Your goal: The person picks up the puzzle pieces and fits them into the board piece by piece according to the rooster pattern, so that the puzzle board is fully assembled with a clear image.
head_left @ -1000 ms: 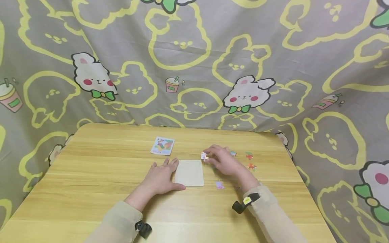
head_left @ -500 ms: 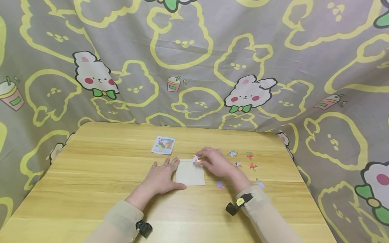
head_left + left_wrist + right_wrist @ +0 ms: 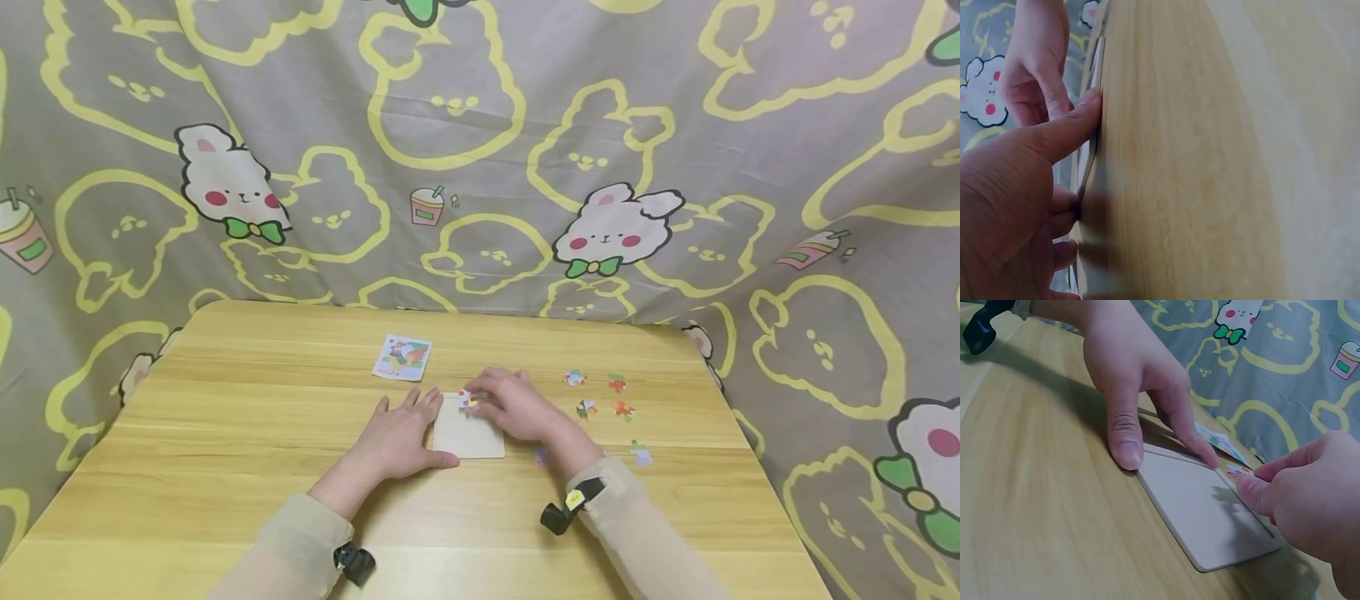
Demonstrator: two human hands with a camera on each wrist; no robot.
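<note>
A pale square puzzle tray (image 3: 468,435) with a raised rim lies on the table between the hands. My left hand (image 3: 397,437) rests along its left side, thumb at the near corner and index finger at the far corner, as the right wrist view (image 3: 1147,381) shows. My right hand (image 3: 517,406) pinches a small colourful jigsaw piece (image 3: 467,400) between thumb and fingertips, over the tray's far side. In the right wrist view the piece (image 3: 1238,471) is partly hidden by the fingers, and the hand's shadow falls on the tray.
Several loose jigsaw pieces lie right of the tray, among them an orange one (image 3: 624,409), a blue one (image 3: 574,377) and a lilac one (image 3: 641,454). A printed picture card (image 3: 403,358) lies beyond the left hand. A patterned curtain (image 3: 465,167) hangs behind the table (image 3: 247,400).
My right hand has carried the jigsaw piece leftward from beside the tray to over its far part. More loose pieces on the right have come into sight. The left hand stays in place.
</note>
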